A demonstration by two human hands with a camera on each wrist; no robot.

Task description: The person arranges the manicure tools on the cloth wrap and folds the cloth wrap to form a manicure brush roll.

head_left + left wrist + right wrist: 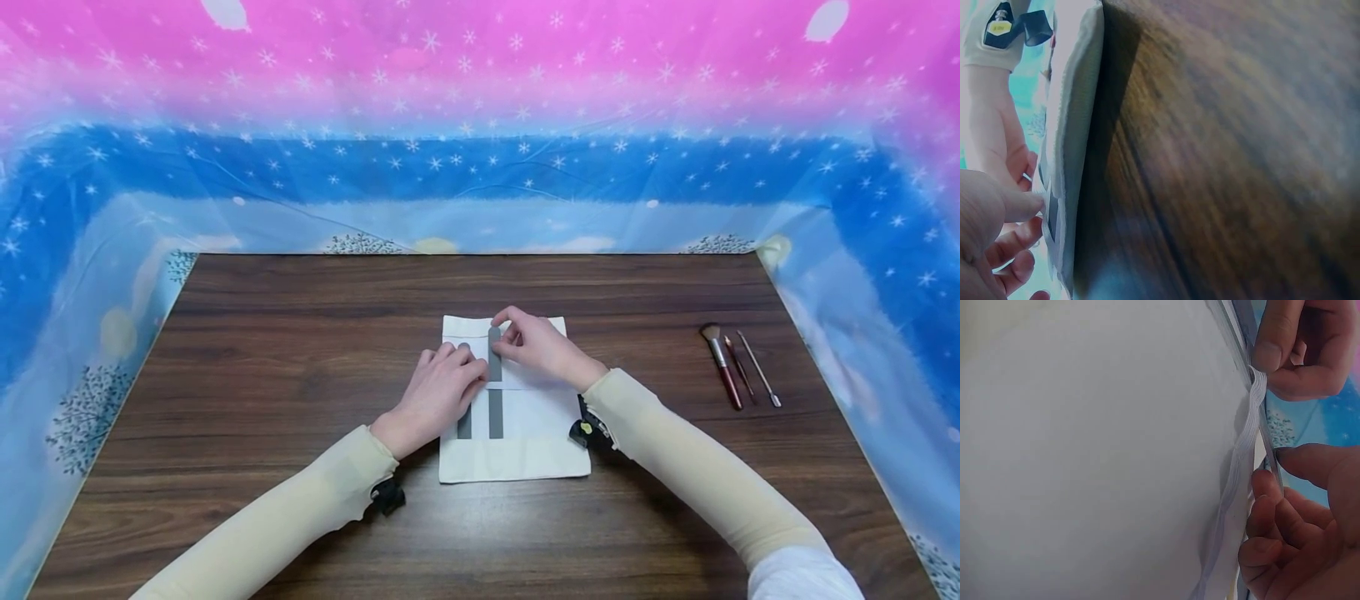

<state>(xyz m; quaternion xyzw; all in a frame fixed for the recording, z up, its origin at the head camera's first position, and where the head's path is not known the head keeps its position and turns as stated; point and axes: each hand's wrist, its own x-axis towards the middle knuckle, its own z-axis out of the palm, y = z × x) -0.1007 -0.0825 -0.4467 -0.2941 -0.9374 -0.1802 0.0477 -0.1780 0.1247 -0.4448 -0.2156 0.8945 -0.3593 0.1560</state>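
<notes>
A white fabric roll-up case (pixel 543 417) lies on the table with a white elastic band (pixel 517 386) across its middle. Two flat grey strips with rounded ends, like nail files, run lengthwise under the band. My right hand (pixel 543 343) pinches the upper end of the right strip (pixel 496 412) between thumb and fingers; its thumb (pixel 1310 464) shows against the strip in the right wrist view. Over the left strip (pixel 464 427) lies my left hand (pixel 442 385), covering its middle. The left thumb and forefinger pinch the elastic band (pixel 1244 440) beside the right strip.
On the right side of the brown wooden table (pixel 300 333) lie a makeup brush (pixel 723 367), a thin brush (pixel 738 365) and a slim metal tool (pixel 759 368). A pink and blue snowflake-patterned cloth (pixel 480 167) surrounds the table's back and sides.
</notes>
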